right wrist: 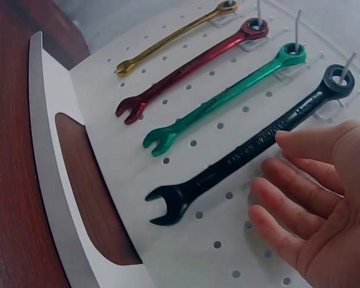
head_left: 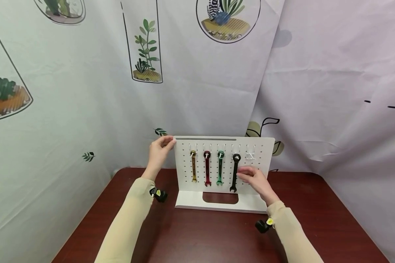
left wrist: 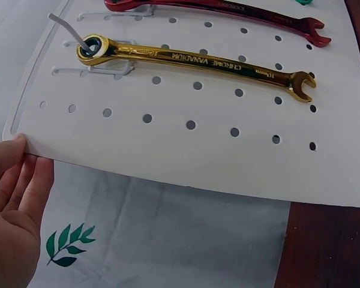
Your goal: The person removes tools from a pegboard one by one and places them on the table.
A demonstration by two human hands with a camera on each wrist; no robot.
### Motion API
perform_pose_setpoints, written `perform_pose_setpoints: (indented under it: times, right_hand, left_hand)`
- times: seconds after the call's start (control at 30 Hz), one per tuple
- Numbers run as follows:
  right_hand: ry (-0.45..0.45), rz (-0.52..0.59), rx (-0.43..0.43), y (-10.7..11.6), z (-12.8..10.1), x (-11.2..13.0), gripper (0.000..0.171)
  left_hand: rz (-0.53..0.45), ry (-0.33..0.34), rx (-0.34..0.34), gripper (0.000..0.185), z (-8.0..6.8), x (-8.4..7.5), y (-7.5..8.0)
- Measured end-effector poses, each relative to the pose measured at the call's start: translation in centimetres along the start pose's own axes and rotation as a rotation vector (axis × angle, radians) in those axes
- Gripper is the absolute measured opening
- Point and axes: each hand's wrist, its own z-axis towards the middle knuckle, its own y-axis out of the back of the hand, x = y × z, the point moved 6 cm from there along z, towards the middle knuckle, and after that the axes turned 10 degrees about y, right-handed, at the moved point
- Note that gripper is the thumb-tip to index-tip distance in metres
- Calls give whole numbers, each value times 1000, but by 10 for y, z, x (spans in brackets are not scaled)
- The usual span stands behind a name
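A white pegboard stand [head_left: 264,157] stands upright on the table, with wrenches hanging from its hooks in a row. From left to right they are a gold wrench [left wrist: 198,59], a red wrench [right wrist: 189,71], a green wrench [right wrist: 225,99] and a black wrench [right wrist: 246,153]. With thumb in front and fingers behind, my left hand [head_left: 158,151] pinches the board's upper left corner. My right hand [head_left: 255,179] is beside the black wrench, fingers loosely bent and thumb tip right at its shaft. The black wrench's ring end is on its hook.
An empty hook [head_left: 250,155] sits right of the black wrench. The stand's base has a cut-out slot [head_left: 220,197] at its front. Beneath is a dark red-brown table [head_left: 197,233]; a printed cloth [head_left: 200,102] hangs behind.
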Motion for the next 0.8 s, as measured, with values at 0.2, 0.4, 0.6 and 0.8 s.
perform_pose_setpoints:
  times: [0.2,0.4,0.6,0.8]
  right_hand:
    - [-2,20,-6,-6,3,1,45]
    - [-3,27,-9,-11,3,4,48]
    - [-4,26,19,-17,2,6,42]
    - [-25,63,22,-20,0,7,34]
  left_hand:
    - [20,24,-4,30,-2,2,-2]
    - [39,10,-6,26,-18,-25,-1]
    - [39,11,0,27,-24,-32,0]
    - [35,2,-9,26,-26,-35,1]
